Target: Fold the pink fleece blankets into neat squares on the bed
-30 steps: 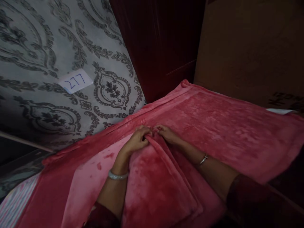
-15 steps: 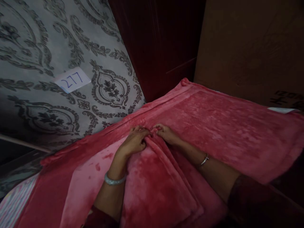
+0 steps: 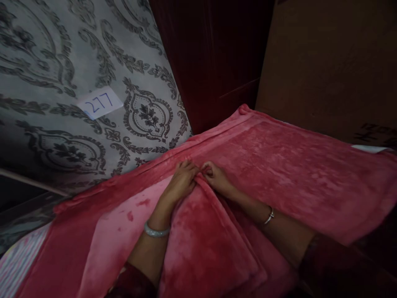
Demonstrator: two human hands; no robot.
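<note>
A pinkish-red plush blanket is spread over the surface before me, with one part folded up into a layered peak at the centre. My left hand is closed over the top of this fold, its fingers curled into the cloth. Right beside it, my right hand pinches the fold's edge between thumb and fingers. The two hands almost touch at the peak. Fingertips of both are partly hidden in the plush. From the peak, the doubled layers run down toward me between my forearms.
Patterned grey wallpaper with a paper marked 277 rises at the left. Behind the blanket stand a dark red wooden panel and a large cardboard box. Striped cloth shows at the lower left.
My left hand has shifted slightly right, and its thumb is now hidden from view. The right hand's fingers are a little more curled at the fold. The camera view has moved slightly.
</note>
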